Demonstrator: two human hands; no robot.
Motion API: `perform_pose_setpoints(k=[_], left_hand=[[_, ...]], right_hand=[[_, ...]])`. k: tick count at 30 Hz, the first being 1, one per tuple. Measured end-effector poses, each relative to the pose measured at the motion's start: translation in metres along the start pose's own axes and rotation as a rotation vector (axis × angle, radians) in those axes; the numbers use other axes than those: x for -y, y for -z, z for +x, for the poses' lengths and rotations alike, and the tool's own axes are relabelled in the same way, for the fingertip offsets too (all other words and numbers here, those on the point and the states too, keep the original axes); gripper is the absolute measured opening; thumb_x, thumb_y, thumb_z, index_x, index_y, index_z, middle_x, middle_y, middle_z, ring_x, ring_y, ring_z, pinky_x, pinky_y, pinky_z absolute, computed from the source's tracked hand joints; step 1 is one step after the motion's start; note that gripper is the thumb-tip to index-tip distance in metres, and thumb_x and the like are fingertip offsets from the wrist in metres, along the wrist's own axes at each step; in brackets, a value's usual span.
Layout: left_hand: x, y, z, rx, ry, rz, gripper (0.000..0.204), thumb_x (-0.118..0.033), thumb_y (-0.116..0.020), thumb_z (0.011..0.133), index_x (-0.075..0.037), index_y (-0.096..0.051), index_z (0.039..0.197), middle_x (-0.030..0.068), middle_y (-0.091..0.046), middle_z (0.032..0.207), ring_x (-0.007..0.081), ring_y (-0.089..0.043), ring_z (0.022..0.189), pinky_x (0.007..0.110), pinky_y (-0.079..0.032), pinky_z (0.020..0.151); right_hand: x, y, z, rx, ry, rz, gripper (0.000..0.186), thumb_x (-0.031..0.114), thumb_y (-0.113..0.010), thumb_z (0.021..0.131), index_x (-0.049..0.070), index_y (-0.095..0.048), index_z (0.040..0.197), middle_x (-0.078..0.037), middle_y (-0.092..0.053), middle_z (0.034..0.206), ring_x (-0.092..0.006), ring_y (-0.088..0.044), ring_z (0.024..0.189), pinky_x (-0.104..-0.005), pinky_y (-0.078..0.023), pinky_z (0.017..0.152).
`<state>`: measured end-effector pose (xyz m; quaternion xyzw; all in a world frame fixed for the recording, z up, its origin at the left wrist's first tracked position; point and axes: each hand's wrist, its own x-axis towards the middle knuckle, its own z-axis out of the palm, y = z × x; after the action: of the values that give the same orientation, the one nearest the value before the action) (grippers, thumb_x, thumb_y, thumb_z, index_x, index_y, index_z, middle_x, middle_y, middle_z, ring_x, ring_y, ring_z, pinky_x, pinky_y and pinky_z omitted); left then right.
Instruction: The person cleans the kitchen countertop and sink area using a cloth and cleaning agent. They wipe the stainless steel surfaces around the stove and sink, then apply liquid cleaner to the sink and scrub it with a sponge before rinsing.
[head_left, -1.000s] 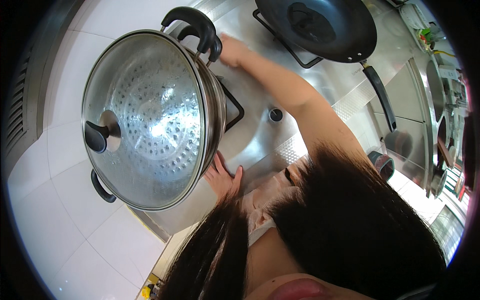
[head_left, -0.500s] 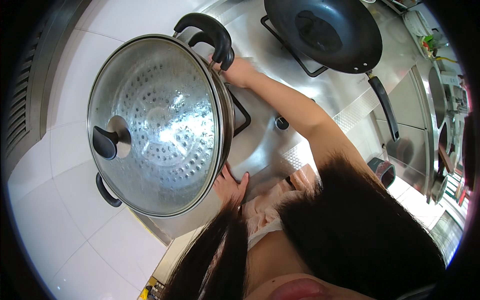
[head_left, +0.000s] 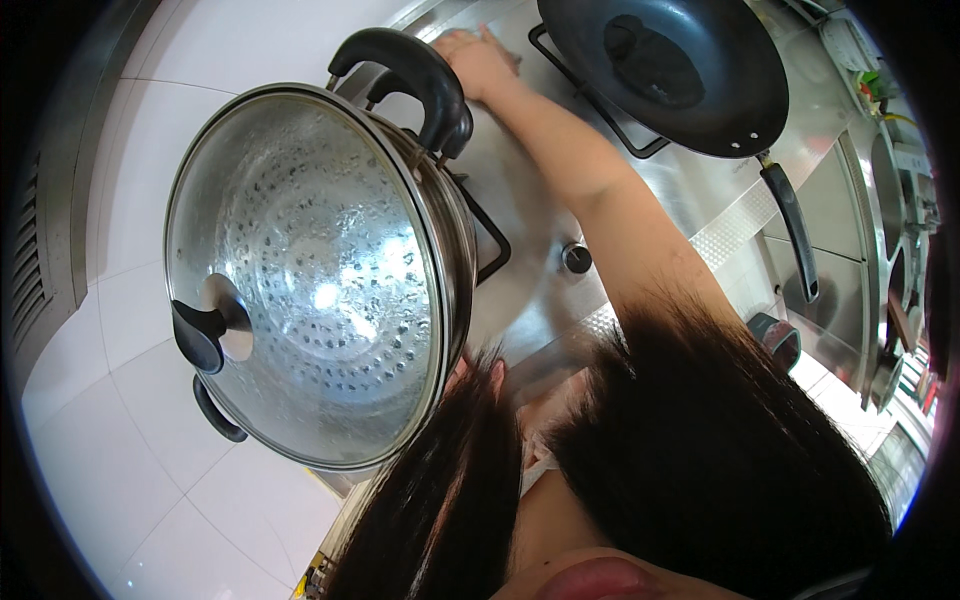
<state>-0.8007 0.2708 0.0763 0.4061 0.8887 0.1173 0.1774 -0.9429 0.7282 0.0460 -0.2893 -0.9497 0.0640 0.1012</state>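
A large steel pot (head_left: 463, 250) under a domed glass lid (head_left: 300, 210) stands on the steel stove top (head_left: 520, 190) at the left. Water drops cover the glass, and a black knob (head_left: 198, 338) sits on it. Beyond the pot's paired black handles (head_left: 445, 90), my right hand (head_left: 478, 62) lies on the steel with its fingers apart; they are a little blurred, and I see no object in them. Close to the pot's near right side is my left hand (head_left: 497, 377). Long dark hair hides most of it, so its grip does not show.
A black wok (head_left: 715, 85) with a long handle (head_left: 793, 235) rests on a black pan support (head_left: 590, 95) at the far right. A stove knob (head_left: 576, 258) lies below my right forearm. White tiles (head_left: 120, 430) flank the pot, and kitchenware lines the right edge.
My right hand has moved away from beside the pot handles, farther across the steel. The view has shifted slightly, and hair now covers most of my left hand.
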Motion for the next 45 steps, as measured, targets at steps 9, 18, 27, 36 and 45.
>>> perform_pose_setpoints(k=[9, 18, 27, 36, 45], left_hand=[[-0.009, 0.003, -0.003, 0.096, 0.201, -0.126, 0.099, -0.061, -0.058, 0.082, -0.001, -0.019, 0.15, 0.0332, -0.014, 0.151, 0.0518, -0.009, 0.141, 0.063, -0.006, 0.112], [0.007, -0.016, -0.008, -0.104, 0.049, 0.025, 0.095, -0.064, -0.054, 0.083, -0.004, -0.023, 0.15, 0.0291, -0.016, 0.152, 0.0522, -0.009, 0.14, 0.065, -0.006, 0.111], [-0.001, -0.01, -0.001, -0.09, 0.025, 0.04, 0.095, -0.063, -0.056, 0.082, -0.006, -0.023, 0.15, 0.0271, -0.013, 0.155, 0.0516, -0.006, 0.142, 0.067, -0.006, 0.111], [0.012, -0.022, 0.0, -0.187, -0.092, 0.052, 0.094, -0.065, -0.052, 0.085, -0.005, -0.021, 0.151, 0.0262, -0.011, 0.156, 0.0531, -0.002, 0.142, 0.068, -0.007, 0.109], [0.013, -0.024, -0.003, -0.246, -0.098, 0.104, 0.094, -0.065, -0.052, 0.085, -0.005, -0.022, 0.151, 0.025, -0.012, 0.156, 0.0529, -0.005, 0.142, 0.069, -0.009, 0.109]], right_hand=[[-0.044, 0.005, 0.003, -0.328, -0.737, 0.419, 0.048, 0.027, -0.04, 0.098, -0.001, -0.043, 0.138, -0.028, -0.038, 0.144, -0.0405, -0.031, 0.138, -0.0436, -0.025, 0.114], [0.006, -0.019, -0.11, -0.056, -0.161, -0.001, 0.051, 0.031, -0.028, 0.101, 0.008, -0.034, 0.147, -0.009, -0.029, 0.155, -0.0237, -0.025, 0.144, -0.0393, -0.019, 0.118], [-0.019, -0.002, -0.052, -0.019, -0.293, 0.075, 0.052, 0.027, -0.03, 0.1, 0.009, -0.032, 0.148, -0.007, -0.025, 0.157, -0.0196, -0.023, 0.145, -0.0358, -0.018, 0.119], [-0.098, 0.041, -0.203, 0.165, 0.374, 0.186, 0.049, 0.03, -0.04, 0.1, 0.02, -0.035, 0.148, -0.001, -0.025, 0.157, -0.0197, -0.023, 0.145, -0.0411, -0.017, 0.119], [-0.148, 0.084, -0.326, -0.012, -0.248, 0.043, 0.048, 0.025, -0.042, 0.098, 0.017, -0.042, 0.145, -0.003, -0.037, 0.152, -0.0217, -0.029, 0.143, -0.0436, -0.02, 0.117]])
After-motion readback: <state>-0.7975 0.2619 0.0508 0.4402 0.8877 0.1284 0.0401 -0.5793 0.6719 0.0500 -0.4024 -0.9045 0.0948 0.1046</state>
